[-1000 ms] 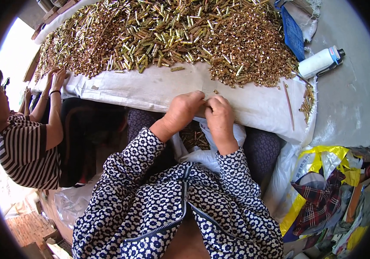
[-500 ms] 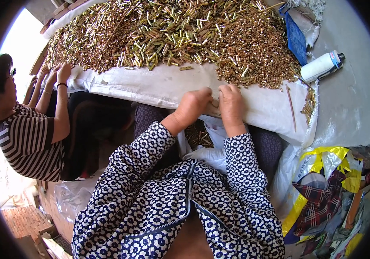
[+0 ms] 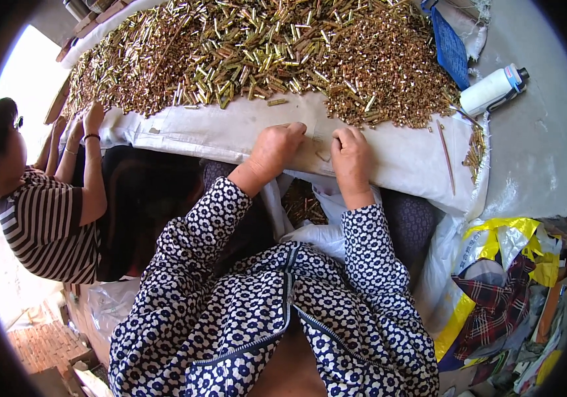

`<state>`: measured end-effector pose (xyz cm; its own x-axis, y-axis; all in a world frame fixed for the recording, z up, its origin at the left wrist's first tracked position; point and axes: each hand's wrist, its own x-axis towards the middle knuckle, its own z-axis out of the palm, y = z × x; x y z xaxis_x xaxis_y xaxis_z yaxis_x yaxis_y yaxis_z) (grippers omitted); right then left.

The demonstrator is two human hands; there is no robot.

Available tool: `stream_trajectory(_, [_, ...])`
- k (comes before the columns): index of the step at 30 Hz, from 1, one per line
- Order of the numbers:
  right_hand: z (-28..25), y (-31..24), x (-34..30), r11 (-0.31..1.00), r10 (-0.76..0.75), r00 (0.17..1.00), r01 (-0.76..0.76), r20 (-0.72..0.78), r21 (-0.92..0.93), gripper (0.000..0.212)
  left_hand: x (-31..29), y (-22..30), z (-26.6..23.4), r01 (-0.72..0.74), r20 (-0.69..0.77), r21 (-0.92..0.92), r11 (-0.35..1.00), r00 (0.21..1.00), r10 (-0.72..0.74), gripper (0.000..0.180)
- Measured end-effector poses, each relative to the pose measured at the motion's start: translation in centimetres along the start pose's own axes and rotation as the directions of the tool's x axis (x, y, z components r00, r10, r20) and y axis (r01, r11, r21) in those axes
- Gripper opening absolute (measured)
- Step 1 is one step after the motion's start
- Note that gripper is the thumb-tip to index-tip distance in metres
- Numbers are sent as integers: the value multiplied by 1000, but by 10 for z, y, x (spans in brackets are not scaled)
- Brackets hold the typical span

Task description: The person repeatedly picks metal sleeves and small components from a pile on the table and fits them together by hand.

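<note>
Near the front edge of a cloth-covered table (image 3: pixel 210 132), my left hand (image 3: pixel 278 149) is closed, its fingertips pinched together. My right hand (image 3: pixel 352 159) sits a little to its right, also closed with curled fingers. Whatever either hand holds is hidden or too small to make out. Beyond them spreads a heap of long brass-coloured metal tubes (image 3: pixel 250 59), with a pile of small copper-coloured pieces (image 3: pixel 389 79) at its right. One loose tube (image 3: pixel 277 102) lies apart on the cloth. Below my hands, a white plastic bag (image 3: pixel 320 239) hangs open between my knees, with metal pieces (image 3: pixel 304 204) inside.
To my left, a person in a striped shirt (image 3: pixel 45 221) works at the same heap. A blue plastic scoop or tray (image 3: pixel 450 49), a white bottle (image 3: pixel 493 91) and a thin stick (image 3: pixel 445 157) lie on the right. A yellow-and-white bag (image 3: pixel 459 317) with plaid cloth (image 3: pixel 495 311) stands at lower right.
My hands have moved apart, the left one shifting left and slightly up; the right stays nearly in place. The whole view has shifted slightly.
</note>
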<state>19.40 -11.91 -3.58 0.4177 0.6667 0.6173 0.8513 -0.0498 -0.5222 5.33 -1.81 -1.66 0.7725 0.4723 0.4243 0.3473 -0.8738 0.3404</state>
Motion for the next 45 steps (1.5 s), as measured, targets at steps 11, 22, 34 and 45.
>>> stream_trajectory(11, [-1, -1, -2, 1000, -22, 1000, 22, -17, -18, 8, 2, -23, -18, 410, 268, -874, 262, 855, -444, 12])
stream_trajectory(22, [0, -1, -3, 990, 36, 998, -30, -42, 134, 13, 48, -56, -14, 108, 158, 277, 955, 975, -156, 16])
stream_trajectory(34, [-8, -31, -10, 452, 340, 857, -509, 386, 732, 10, 1, 2, -26, 422, 372, -906, -13, 783, -498, 11])
stream_trajectory(45, [-10, -41, -13, 271, 350, 845, -505, 405, 819, 9, -16, 9, -15, 386, 435, -900, -200, 823, -367, 10])
